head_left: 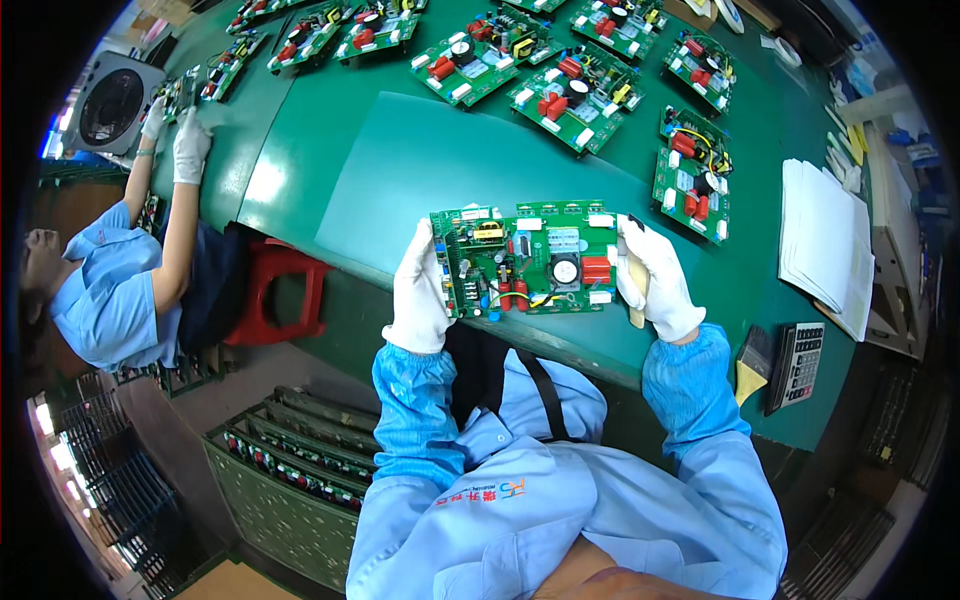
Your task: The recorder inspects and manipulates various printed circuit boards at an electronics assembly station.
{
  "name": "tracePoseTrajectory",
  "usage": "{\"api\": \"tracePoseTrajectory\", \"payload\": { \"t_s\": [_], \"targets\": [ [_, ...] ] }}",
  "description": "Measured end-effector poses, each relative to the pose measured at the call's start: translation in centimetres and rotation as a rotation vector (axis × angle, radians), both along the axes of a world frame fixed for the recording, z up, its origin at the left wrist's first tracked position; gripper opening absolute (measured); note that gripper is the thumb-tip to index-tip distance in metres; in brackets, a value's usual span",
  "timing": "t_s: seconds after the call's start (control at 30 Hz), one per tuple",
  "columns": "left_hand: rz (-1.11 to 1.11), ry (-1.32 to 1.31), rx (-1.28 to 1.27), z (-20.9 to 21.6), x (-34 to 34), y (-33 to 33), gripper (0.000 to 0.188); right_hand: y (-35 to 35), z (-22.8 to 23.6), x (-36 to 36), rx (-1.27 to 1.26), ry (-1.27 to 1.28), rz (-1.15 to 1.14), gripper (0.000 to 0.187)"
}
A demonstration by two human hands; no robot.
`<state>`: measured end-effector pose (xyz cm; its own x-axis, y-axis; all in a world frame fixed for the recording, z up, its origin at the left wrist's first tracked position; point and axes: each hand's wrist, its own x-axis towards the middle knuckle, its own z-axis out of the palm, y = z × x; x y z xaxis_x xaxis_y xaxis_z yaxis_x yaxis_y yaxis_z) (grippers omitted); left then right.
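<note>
A green circuit board (545, 258), packed with red capacitors, a round black-and-white part and yellow-wound coils, is held level between my hands, just above the table's near edge. White-gloved, my left hand (418, 285) is closed on the board's left edge. On the opposite edge, my right hand (660, 280), also in a white glove, grips the board's right side. A tan, handle-like piece (637, 290) shows within the right hand's grasp; its full shape is hidden by the fingers. Blue sleeve covers reach up both my forearms.
Several similar boards (575, 95) lie across the green table (300, 150). At right are a paper stack (825, 240), a flat brush (753, 362) and a calculator (797, 368). A co-worker (120, 280) works at left by a fan (112, 105); a red stool (280, 290) and a board rack (290, 450) stand nearby.
</note>
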<state>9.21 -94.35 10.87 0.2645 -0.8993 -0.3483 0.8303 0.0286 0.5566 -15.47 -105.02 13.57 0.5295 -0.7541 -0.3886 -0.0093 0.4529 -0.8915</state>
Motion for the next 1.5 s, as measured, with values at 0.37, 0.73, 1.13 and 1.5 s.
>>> {"api": "tracePoseTrajectory", "payload": {
  "t_s": [0.37, 0.73, 1.13, 1.5],
  "targets": [
    [-0.027, -0.043, 0.017, -0.1, -0.3, -0.3, 0.051, 0.2, -0.6, -0.6, 0.052, -0.174, 0.015, 0.044],
    [-0.037, -0.018, 0.007, -0.7, 0.0, -0.2, 0.052, 0.3, -1.3, -0.7, 0.066, -0.204, 0.003, 0.046],
    [-0.047, -0.008, 0.001, -0.7, 0.0, -0.4, 0.053, 0.5, -0.1, 0.5, 0.018, -0.015, -0.053, 0.043],
    [-0.009, -0.036, 0.039, 0.0, -0.9, -0.7, 0.054, 0.3, 1.1, 1.1, -0.103, 0.398, 0.031, 0.052]
  ]
}}
